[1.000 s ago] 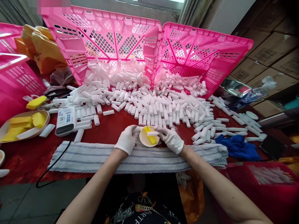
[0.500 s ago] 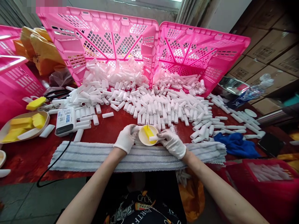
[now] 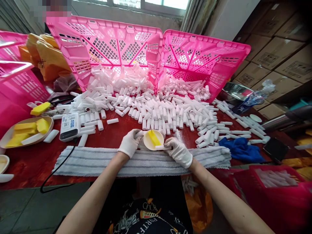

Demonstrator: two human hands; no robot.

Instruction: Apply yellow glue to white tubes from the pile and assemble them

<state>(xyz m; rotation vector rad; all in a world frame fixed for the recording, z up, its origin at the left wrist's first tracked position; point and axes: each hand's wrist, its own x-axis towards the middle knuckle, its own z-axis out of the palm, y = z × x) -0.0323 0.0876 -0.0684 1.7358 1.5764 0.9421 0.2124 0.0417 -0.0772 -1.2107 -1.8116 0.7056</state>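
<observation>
A small white dish (image 3: 145, 141) in front of me holds a yellow block (image 3: 153, 139), which looks like sponge, with a thin dark pin standing in it. My right hand (image 3: 179, 152), in a white glove, is closed on a short white tube (image 3: 160, 147) at the dish's lower right edge, its end close to the block. My left hand (image 3: 129, 143), also gloved, is closed at the dish's left side; whatever its fingers grip blends in with the white glove. Both hands are over the striped towel's (image 3: 97, 162) far edge. A heap of white tubes (image 3: 156, 112) lies beyond the dish.
Two tipped pink crates (image 3: 119, 48) spill tubes onto the red table. To the left are a white electronic box (image 3: 70, 126) with a cable and a plate (image 3: 50, 125) of yellow blocks. A blue cloth (image 3: 240, 149), a bottle (image 3: 253, 99) and a metal bowl (image 3: 225, 91) stand right.
The tube in my right hand has shifted lower, from the yellow block's face to the dish's lower edge. My left hand stays beside the dish. The camera view has tilted slightly.
</observation>
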